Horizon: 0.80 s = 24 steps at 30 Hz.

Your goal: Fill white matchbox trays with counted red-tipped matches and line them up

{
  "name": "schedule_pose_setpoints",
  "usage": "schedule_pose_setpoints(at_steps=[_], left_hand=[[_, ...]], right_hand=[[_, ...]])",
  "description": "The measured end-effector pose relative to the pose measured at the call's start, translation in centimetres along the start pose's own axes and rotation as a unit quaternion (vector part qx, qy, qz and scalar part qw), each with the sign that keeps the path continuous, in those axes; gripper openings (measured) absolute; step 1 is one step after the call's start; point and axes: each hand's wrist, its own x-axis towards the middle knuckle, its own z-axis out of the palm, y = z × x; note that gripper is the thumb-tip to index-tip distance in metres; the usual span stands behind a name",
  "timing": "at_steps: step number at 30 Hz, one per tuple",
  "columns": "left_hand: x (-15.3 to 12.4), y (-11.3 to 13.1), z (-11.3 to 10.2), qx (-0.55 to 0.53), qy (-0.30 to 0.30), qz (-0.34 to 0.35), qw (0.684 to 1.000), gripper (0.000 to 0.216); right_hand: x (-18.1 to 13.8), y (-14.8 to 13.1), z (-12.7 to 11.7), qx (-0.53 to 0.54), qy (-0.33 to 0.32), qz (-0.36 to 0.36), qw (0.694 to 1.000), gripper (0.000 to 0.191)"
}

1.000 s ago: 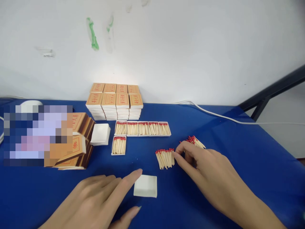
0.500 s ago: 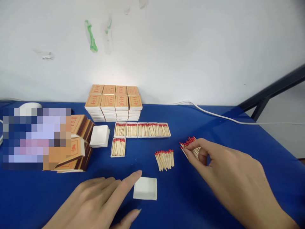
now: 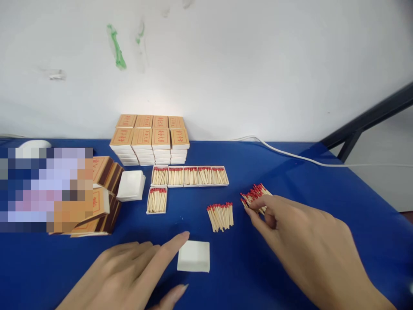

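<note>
At the lower left, my left hand (image 3: 125, 271) is open, its thumb and index finger spread apart. Its index fingertip rests by the upper left corner of an unfilled white matchbox tray (image 3: 193, 256). Over a loose pile of red-tipped matches (image 3: 258, 192) on the right, my right hand (image 3: 300, 237) has thumb and index finger pinched together on matches at the pile's left edge. How many they hold is hidden. Between the hands lies a smaller fanned bunch of matches (image 3: 221, 216).
Several match-filled trays (image 3: 190, 176) form a row, with one more filled tray (image 3: 157, 200) below. Behind stand stacked matchboxes (image 3: 148, 140). To the left are white trays (image 3: 130, 185) and box sleeves (image 3: 105, 193), beside a blurred patch. A white cable (image 3: 284, 150) crosses the blue table (image 3: 322, 189).
The view has shifted slightly, so the things sit a little further left. My right fingers have moved slightly along the pile's near left edge. My left hand stays by the tray.
</note>
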Motion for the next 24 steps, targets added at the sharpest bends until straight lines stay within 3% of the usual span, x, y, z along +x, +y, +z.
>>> schedule_pose_setpoints(at_steps=[16,24], left_hand=[[0.8,0.2,-0.7,0.002,0.007,0.010,1.000,0.047],[0.5,0.3,-0.4,0.013,0.017,0.008,1.000,0.045]], right_hand=[[0.4,0.4,0.2,0.130,-0.086,0.082,0.984,0.028],[1.7,-1.0,-0.6,0.300,-0.201,0.118,0.925,0.027]])
